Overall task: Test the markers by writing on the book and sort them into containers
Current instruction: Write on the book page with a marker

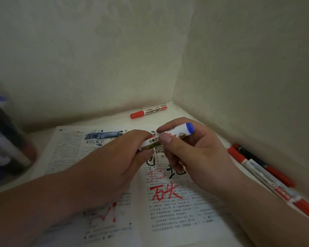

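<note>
Seen from your head, your left hand [119, 161] curls round the near-left end of the blue marker [179, 131]; your right hand [194, 154] pinches its barrel, over the open book [168, 214] (red and black scribbles show on the page); a red marker [148, 111] lies far, by the wall; loose markers [268, 173] lie at the right; a blurred container [9, 139] stands left.
</note>
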The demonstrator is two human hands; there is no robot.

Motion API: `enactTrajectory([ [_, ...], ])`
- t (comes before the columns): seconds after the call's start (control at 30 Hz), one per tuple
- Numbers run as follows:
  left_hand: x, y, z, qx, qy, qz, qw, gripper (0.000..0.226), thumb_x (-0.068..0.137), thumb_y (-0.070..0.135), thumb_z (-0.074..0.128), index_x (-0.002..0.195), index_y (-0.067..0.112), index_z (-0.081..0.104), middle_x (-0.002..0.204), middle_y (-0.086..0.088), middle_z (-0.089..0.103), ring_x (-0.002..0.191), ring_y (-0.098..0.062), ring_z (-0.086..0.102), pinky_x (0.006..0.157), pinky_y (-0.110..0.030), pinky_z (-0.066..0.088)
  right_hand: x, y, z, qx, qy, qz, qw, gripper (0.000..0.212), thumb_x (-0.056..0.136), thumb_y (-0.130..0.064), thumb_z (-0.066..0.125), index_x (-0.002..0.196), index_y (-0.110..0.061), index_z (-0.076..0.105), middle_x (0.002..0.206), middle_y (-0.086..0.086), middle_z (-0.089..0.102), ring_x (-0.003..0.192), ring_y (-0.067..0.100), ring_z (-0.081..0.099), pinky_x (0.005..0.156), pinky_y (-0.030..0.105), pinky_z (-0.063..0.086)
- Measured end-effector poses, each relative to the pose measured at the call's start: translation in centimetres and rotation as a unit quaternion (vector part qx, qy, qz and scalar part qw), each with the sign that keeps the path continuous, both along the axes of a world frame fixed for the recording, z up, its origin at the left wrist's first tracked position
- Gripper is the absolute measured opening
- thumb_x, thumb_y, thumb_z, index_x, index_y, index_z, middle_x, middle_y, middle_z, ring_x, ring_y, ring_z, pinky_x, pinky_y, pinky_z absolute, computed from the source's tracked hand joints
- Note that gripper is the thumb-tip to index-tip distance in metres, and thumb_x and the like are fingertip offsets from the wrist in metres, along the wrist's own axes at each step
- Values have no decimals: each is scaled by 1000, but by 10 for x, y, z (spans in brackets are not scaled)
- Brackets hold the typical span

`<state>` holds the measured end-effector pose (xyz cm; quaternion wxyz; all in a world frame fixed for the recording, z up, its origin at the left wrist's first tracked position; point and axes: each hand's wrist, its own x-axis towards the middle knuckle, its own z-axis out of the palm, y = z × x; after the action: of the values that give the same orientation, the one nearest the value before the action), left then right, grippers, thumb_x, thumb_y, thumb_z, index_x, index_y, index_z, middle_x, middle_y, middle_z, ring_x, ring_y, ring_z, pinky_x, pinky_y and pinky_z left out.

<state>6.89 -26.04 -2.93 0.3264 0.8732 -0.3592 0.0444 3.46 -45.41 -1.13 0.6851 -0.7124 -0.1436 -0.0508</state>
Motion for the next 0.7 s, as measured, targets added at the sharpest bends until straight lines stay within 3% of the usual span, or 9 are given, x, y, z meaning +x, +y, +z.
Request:
enactTrajectory([
  [0.03,1,2,1,-15,8,-10,1000,38,93,61,30,125,46,44,105,25,57,100,3,56,79,-18,44,-1,0,0,-11,-10,11,1000,14,88,-21,69,99,-12,68,52,18,46,46,36,36,43,35,33],
  [0.1,3,4,-2,-14,9,-25,1000,32,97,60,30,120,45,47,102,25,59,97,1,58,76,-20,46,-3,0,-1,-35,-24,29,999,16,90,-12,66,103,-3,64,51,-6,57,44,9,49,47,20,39],
  [0.17,5,4,-4,0,-24,-28,999,25,102,54,30,116,44,48,97,26,57,93,3,57,74,-16,45,-4,2,-3,-69,-34,34,996,15,91,-7,66,105,-2,64,63,-11,66,52,0,59,56,10,44],
  [0.23,7,4,-4,4,-35,-30,999,29,101,54,31,118,40,49,99,26,58,93,3,57,74,-15,44,-3,4,-4,-103,-50,22,993,14,91,-13,67,104,-8,66,72,-10,68,60,1,62,60,12,46],
  [0.37,6,5,1,-12,-9,-49,999,28,98,55,32,119,44,47,101,25,62,94,3,61,76,-15,46,-2,7,-4,-77,-47,14,996,15,93,-19,62,103,-8,63,59,-13,61,50,6,50,53,18,42],
  [0.47,7,7,4,-17,-9,-58,998,14,100,58,33,110,58,43,91,19,66,83,-3,64,68,-21,47,-4,8,-5,-46,-61,14,997,15,93,-21,62,102,-9,63,58,-3,55,48,29,39,46,35,36],
  [0.53,9,8,5,-18,-5,-63,998,14,98,62,35,108,60,43,87,15,66,77,-8,65,64,-25,47,-6,9,-3,-35,-59,14,998,14,92,-21,63,100,-10,63,58,2,54,48,36,39,45,38,35],
  [0.63,6,8,7,-28,20,-55,998,27,89,74,34,110,59,39,94,19,61,76,-5,61,68,-22,49,-5,8,2,-34,-51,-23,998,16,91,-31,62,90,-15,63,58,-4,58,48,14,51,48,26,41],
  [0.7,3,8,6,-17,52,-33,998,29,84,77,35,109,64,28,100,19,54,76,-5,57,70,-22,49,1,2,3,3,-17,-89,996,24,90,-44,63,75,-25,60,54,-5,51,46,13,43,47,27,37],
])
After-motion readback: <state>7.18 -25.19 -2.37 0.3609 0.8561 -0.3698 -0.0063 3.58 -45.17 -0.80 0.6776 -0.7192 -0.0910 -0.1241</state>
